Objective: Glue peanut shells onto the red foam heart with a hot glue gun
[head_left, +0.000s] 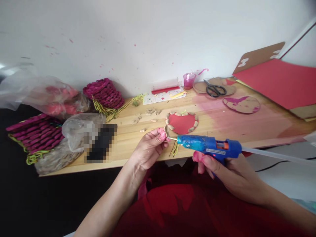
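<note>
My left hand point(153, 144) pinches a peanut shell point(167, 131) between thumb and fingertips. My right hand point(227, 171) is wrapped round the handle of a blue glue gun point(209, 144); its metal nozzle points left and meets or nearly meets the shell. A clear glue stick point(269, 154) sticks out of the gun's back end. Just beyond my hands lies a red heart point(181, 123), edged along much of its outline with peanut shells. Yellow-green strings show below its tip. More loose peanut shells point(151, 112) are scattered on the table to its left.
On the wooden table point(128, 138) at left are purple woven pieces point(105, 95) and plastic bags point(79, 128). Scissors point(216, 89) lie on cardboard at the back, beside a pink cup point(189, 80). A stained oval board point(241, 104) and red sheets point(278, 82) are at right.
</note>
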The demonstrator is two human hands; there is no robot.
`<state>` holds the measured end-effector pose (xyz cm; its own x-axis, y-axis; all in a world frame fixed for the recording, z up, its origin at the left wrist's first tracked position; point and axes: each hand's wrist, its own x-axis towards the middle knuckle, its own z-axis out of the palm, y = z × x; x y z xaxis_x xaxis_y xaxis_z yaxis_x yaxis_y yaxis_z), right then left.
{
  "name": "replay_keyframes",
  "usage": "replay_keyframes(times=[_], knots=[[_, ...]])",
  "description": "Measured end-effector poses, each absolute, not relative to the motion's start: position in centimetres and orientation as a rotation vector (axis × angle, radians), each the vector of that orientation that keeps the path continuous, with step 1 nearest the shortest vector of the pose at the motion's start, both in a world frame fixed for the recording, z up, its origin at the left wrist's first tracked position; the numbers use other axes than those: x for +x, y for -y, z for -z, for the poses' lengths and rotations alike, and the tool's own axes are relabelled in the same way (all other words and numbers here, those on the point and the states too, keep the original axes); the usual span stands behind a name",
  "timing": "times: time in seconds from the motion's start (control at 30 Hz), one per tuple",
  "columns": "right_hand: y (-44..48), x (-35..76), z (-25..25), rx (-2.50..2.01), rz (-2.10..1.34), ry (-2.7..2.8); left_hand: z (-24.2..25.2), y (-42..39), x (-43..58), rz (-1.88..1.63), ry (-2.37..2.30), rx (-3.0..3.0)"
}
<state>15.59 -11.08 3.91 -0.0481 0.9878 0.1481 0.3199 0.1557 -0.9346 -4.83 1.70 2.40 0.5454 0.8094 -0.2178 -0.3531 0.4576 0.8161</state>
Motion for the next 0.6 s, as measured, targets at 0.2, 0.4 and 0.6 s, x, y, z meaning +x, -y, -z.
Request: replay_keyframes(times=[0.2,0.4,0.6], knots=[[11.42,15.66,-3.69,-1.327,-0.924,1.539,-2.36,-1.51,-4.74,-0.773,-0.648,0.775],[11.42,15.70,-4.00,-1.320,-0.882,1.559,-2.32,-1.45,-4.69,-0.760,-0.637,0.765],[11.41,15.80,-3.85,-1.330,-0.888,1.558,-2.41,-1.50,-4.73,-0.751,-0.625,0.755]])
